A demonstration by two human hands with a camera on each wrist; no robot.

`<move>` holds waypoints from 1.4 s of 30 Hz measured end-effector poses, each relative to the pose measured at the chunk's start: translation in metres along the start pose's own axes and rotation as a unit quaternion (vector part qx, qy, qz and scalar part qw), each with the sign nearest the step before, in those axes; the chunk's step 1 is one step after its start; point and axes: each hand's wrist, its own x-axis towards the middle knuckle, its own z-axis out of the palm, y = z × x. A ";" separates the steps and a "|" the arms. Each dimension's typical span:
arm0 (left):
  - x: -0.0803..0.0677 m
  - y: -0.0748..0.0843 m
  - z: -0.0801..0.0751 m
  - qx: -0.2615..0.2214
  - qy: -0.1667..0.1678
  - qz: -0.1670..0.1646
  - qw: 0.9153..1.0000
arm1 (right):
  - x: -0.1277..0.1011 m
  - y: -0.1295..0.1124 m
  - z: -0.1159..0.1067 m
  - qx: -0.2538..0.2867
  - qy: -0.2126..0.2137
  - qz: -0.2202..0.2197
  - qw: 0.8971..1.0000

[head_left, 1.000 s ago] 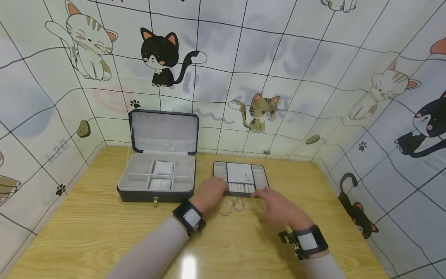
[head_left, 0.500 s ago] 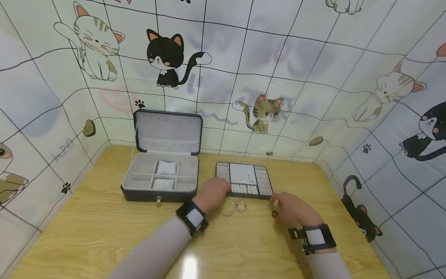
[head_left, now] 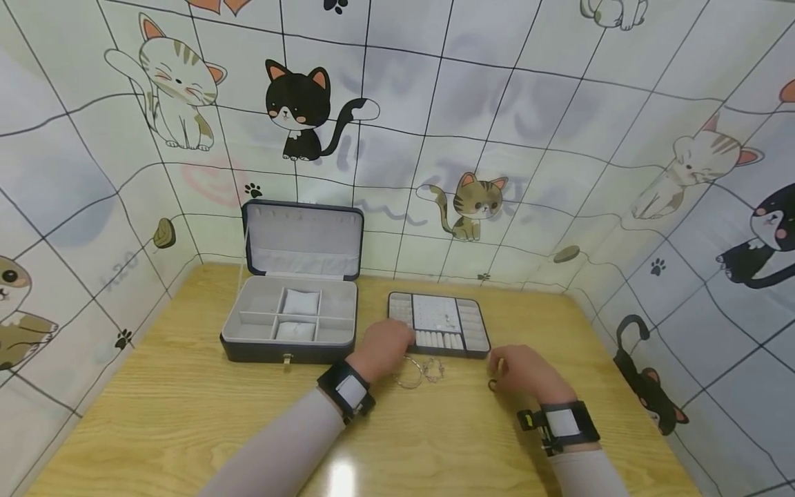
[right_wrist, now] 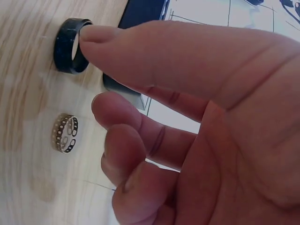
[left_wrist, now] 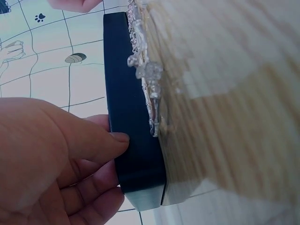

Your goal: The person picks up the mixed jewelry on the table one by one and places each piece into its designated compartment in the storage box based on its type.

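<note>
Gripping front-left corner of dark rectangular tray point(left_wrist: 122, 84) w/ L hand point(head_left: 380, 345), thumb pressed to outer front wall. Tray on light wood-grain table point(head_left: 397, 449), right of box; inside, pale compartments, ring-roll row & white panel w/ tiny studs. At tray's front-right corner, R hand point(head_left: 528, 373) w/ fingers curled & thumb tip at edge of glossy dark band ring point(right_wrist: 63, 51). Can't tell if pinched: index fingertip hidden behind thumb. Nr dark ring, on table, apart from it: silver openwork ring point(right_wrist: 65, 133). In front of tray, btwn hands, closer to L: thin silver hoop bangle point(head_left: 408, 387), & just right of it, delicate silver link bracelet point(head_left: 442, 373). Left of tray, apart: dark rectangular jewellery box point(head_left: 257, 351), lid up, lined in pale grey, w/ gold-toned clasp point(head_left: 288, 358) on front. In middle column: white cushion, rear point(head_left: 301, 301), & white cushion, front point(head_left: 295, 331). Behind: pale grid-lined backdrop point(head_left: 546, 103) w/ cartoon cats.
</note>
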 end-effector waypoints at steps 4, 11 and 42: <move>-0.001 0.000 0.000 0.000 0.001 0.004 1.000 | 0.001 0.000 0.000 0.003 -0.008 -0.001 1.000; -0.002 0.000 -0.001 0.006 0.000 0.007 1.000 | 0.000 -0.003 0.000 -0.004 -0.009 -0.013 1.000; 0.000 -0.001 0.004 0.010 -0.003 0.003 1.000 | 0.005 -0.007 0.009 0.008 -0.002 0.001 1.000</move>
